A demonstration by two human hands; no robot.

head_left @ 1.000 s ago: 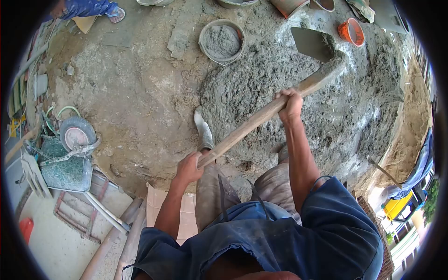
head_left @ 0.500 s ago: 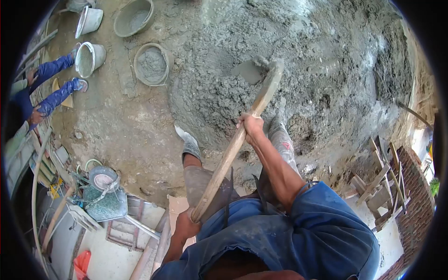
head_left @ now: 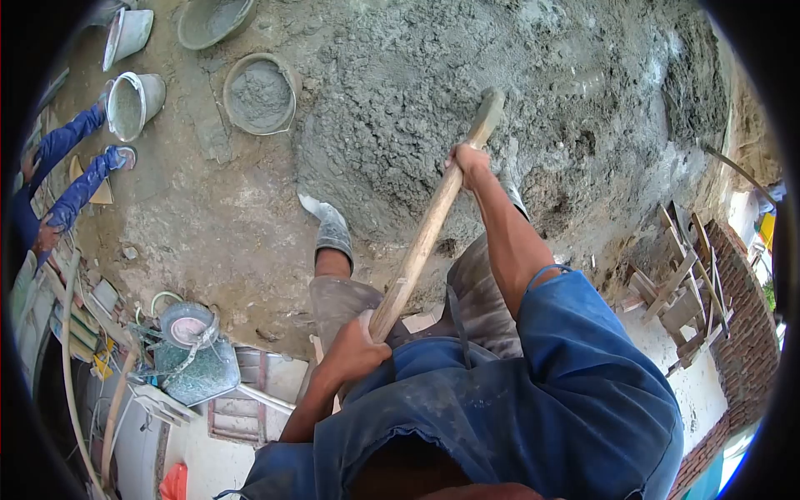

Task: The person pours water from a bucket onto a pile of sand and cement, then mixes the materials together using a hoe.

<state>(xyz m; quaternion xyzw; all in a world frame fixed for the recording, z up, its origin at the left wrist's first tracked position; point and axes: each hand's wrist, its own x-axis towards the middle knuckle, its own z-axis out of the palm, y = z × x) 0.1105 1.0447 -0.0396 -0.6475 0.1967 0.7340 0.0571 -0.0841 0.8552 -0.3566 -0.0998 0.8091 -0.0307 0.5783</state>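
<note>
Both my hands are closed around the long wooden handle (head_left: pixel 427 235) of a hoe. My left hand (head_left: pixel 358 346) holds the near end, close to my waist. Farther up the shaft, my right hand (head_left: pixel 472 165) wraps it near the head. The hoe's head (head_left: pixel 492 103) is down at the wet grey mortar (head_left: pixel 383 117), and its blade is hidden from view. My booted feet stand at the mortar's near edge; one boot (head_left: pixel 332 229) shows plainly. Left of the mortar stands a bucket (head_left: pixel 294 93) with mortar in it.
More buckets, one pale (head_left: pixel 155 93), stand at upper left. Beside them is a person in blue trousers (head_left: pixel 73 154), hands near the knees. A wheelbarrow (head_left: pixel 200 371) lies at lower left. Scrap wood (head_left: pixel 679 287) and a brick wall (head_left: pixel 742 350) are on the right.
The hoe's blade, visible earlier above the mortar, is now out of sight. My right hand has moved up and right with the handle; my left hand has moved up and slightly right.
</note>
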